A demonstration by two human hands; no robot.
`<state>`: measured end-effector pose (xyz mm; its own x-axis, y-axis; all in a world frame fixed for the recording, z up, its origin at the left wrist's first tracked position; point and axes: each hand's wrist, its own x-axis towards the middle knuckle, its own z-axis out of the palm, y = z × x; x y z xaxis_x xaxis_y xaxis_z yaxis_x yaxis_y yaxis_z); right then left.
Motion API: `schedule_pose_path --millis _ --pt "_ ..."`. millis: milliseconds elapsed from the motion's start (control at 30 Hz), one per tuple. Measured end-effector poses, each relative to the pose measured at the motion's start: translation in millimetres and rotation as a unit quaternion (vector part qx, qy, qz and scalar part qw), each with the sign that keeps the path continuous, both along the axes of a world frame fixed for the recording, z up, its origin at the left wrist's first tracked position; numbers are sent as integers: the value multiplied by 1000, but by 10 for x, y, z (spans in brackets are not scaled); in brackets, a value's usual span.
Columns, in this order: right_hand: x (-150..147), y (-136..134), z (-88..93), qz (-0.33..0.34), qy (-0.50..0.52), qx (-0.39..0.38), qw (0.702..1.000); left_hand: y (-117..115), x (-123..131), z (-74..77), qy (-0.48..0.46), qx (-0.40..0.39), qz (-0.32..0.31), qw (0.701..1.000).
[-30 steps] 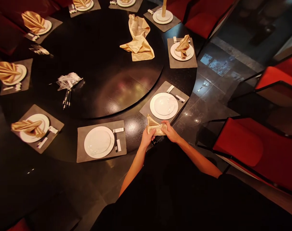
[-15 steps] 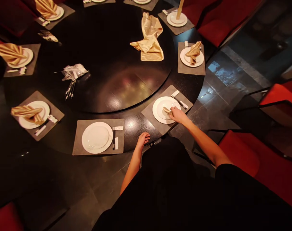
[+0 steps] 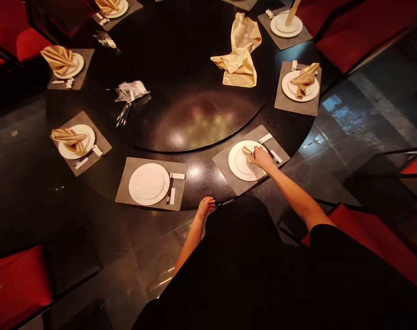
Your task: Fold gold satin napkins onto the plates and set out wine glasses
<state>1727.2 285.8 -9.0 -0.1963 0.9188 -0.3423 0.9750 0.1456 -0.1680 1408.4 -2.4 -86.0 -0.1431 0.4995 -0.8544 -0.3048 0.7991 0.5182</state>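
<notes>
My right hand [image 3: 262,158] is closed on a gold cloth napkin [image 3: 248,151], over the stacked white plates [image 3: 236,170] at the near right place setting. Part of the napkin is hidden behind the fingers. Beside that hand lie black chopsticks [image 3: 271,150] on a grey placemat [image 3: 226,164]. My left hand [image 3: 205,206] hangs at the table's front edge, its fingers loosely extended and nothing visible in them. To its left, another setting has bare stacked white plates [image 3: 147,182] with chopsticks [image 3: 169,190] at their right.
On the dark round table, two loose gold cloths [image 3: 241,55] lie towards the back. A clear plastic bag [image 3: 131,90] lies with several chopsticks [image 3: 123,114]. Other settings carry folded napkins [image 3: 69,140]. Red chairs [image 3: 23,275] surround the table.
My view has swung left, so the table settings appear farther right. My right hand still holds the napkin at the same plates; my left hand remains by the table edge.
</notes>
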Motion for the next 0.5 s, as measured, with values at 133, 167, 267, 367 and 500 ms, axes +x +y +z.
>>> schedule_pose_path --millis 133,167,267,367,500 --pt "-27 18 -24 -4 -8 4 1000 43 84 0 -1 7 -8 1000" --pt "-18 17 -19 -7 -8 12 1000 62 98 7 1 8 -11 1000" --pt "72 13 5 -45 -4 54 998 126 114 40 8 10 -20 1000" --pt "255 15 -13 -101 11 77 992 189 105 81 16 5 -29 999" --pt "521 -31 -193 -200 52 72 976 284 138 121 29 -2 -48 998"
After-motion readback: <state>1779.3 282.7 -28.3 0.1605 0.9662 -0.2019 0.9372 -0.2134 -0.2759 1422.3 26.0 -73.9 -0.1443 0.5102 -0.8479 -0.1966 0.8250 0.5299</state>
